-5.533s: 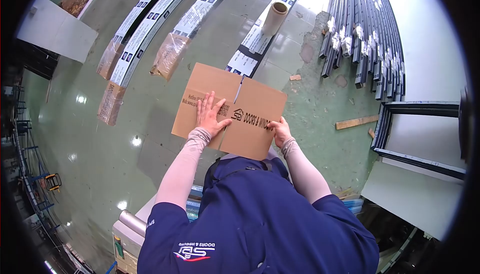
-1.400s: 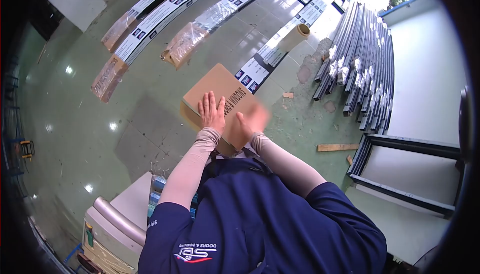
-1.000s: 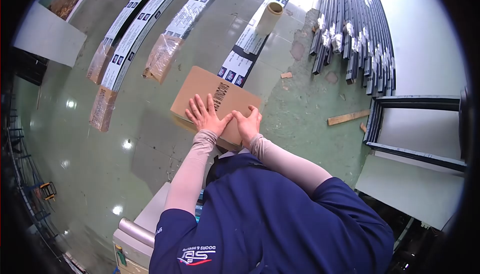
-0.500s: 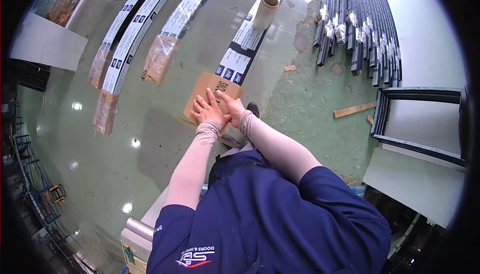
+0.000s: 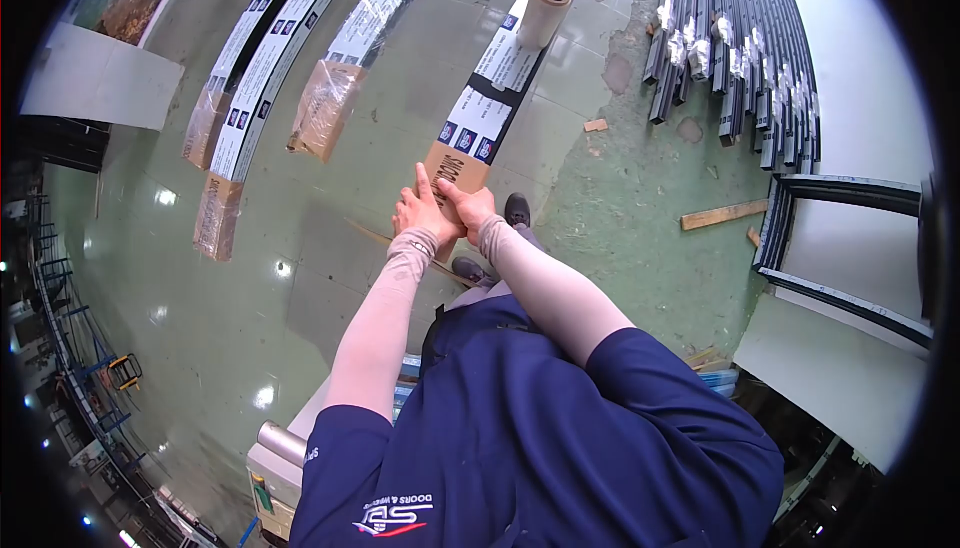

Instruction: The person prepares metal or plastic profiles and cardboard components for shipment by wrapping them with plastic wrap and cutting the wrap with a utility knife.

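The long, straight bundle in white-and-blue printed wrapping (image 5: 472, 118) runs from the hands toward one o'clock. At its near end is the brown cardboard sheet with black letters (image 5: 461, 169). Half a second ago this sheet spread wider than the bundle; now its top looks almost equally narrow. So, in my judgement, it is mostly folded around the end, similar to the brown-covered ends (image 5: 216, 216) between nine and eleven o'clock. The pale cylindrical roll with brown core (image 5: 545, 18) rests farther along the bundle. The left hand (image 5: 422, 216) and right hand (image 5: 472, 212) grip the sheet, close together; some fingers are hidden.
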The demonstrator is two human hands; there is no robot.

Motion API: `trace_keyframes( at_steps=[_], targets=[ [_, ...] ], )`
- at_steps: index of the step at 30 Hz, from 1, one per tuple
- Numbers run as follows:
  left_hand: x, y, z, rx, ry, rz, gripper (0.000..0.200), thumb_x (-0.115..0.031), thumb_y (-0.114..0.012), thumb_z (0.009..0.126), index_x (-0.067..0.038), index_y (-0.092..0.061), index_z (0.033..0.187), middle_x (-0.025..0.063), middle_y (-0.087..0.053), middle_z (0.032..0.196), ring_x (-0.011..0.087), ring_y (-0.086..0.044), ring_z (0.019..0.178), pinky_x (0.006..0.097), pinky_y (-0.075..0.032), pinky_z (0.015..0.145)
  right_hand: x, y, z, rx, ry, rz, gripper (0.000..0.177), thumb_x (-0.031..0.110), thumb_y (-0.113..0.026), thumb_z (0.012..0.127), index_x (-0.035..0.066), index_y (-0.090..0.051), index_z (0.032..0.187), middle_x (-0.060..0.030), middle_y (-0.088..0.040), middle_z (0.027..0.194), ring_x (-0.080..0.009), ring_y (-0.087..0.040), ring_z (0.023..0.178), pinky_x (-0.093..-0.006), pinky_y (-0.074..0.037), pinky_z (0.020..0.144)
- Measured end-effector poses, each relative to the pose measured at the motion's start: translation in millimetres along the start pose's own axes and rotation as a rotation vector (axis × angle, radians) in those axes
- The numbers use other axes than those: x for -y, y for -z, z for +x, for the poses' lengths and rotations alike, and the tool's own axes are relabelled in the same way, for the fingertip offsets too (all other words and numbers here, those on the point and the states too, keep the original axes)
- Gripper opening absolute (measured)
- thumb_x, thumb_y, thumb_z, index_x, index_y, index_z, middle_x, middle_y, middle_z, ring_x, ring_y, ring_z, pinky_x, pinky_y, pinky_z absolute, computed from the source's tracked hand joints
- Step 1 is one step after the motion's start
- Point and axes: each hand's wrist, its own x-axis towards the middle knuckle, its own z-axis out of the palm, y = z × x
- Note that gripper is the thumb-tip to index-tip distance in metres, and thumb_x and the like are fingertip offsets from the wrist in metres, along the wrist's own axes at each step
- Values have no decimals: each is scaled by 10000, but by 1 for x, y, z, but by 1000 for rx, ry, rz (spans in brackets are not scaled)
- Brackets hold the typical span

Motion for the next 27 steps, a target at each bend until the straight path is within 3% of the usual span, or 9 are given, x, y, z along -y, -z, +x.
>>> trace_keyframes(
  at_steps=[2,5,9,10,13,14,18,24,27],
  targets=[
    [6,4,9,16,-17,-10,1494,-526,-930,561,-164,-4,1678,273,-501,1475,417,-583,1307,482,-473,1137,-2,1,-1,16,7,24,449,190,-860,865,-6,-698,1236,-130,-758,1174,-223,-739,1019,-367,-589,902],
    [25,13,37,170,-49,-137,1477,-547,-958,494,-104,-140,1642,242,-606,1405,387,-642,1252,435,-529,1081,-3,6,1,66,-28,56,457,197,-862,865,1,-690,1240,-129,-752,1185,-217,-736,1026,-369,-594,908],
    [43,9,71,297,-135,-250,1014,-465,-1000,527,-27,-581,1341,216,-722,1238,345,-705,1163,403,-553,1035,-2,13,3,124,-64,33,460,247,-852,889,24,-685,1255,-108,-747,1188,-213,-715,1062,-371,-570,951],
    [46,4,78,302,-148,-271,802,-359,-999,604,-11,-652,1238,179,-754,1164,291,-731,1100,379,-566,1002,-2,14,5,129,-68,25,467,247,-852,889,22,-679,1259,-111,-746,1190,-214,-714,1066,-372,-568,956],
    [42,22,76,513,-166,-568,711,-260,-973,675,-14,-645,1256,139,-759,1146,233,-731,1068,364,-577,964,4,17,3,139,-61,18,520,257,-863,874,15,-647,1280,-119,-735,1212,-213,-707,1087,-373,-564,972],
    [44,20,80,540,-73,-610,618,-157,-933,737,-20,-646,1267,99,-752,1148,189,-717,1043,351,-580,938,5,17,4,128,-66,-4,534,260,-868,867,17,-642,1285,-117,-733,1218,-210,-705,1093,-370,-563,974],
    [54,16,89,662,13,-846,584,-99,-907,766,-27,-638,1279,82,-728,1186,193,-699,1058,362,-576,948,8,17,6,73,-69,-121,566,306,-901,797,37,-675,1241,-108,-760,1189,-200,-738,1050,-355,-579,953],
    [62,12,96,799,102,-1011,597,-106,-874,804,-14,-588,1319,102,-706,1197,216,-699,1075,394,-588,947,-2,20,10,31,-85,-143,623,341,-909,783,44,-656,1268,-113,-756,1200,-209,-733,1077,-357,-565,981],
    [62,14,99,858,100,-1042,613,-134,-864,823,-9,-563,1342,106,-694,1212,219,-691,1097,396,-584,961,-9,17,12,51,-90,20,646,339,-905,795,39,-631,1297,-120,-743,1219,-204,-724,1101,-354,-560,988]
  ],
)
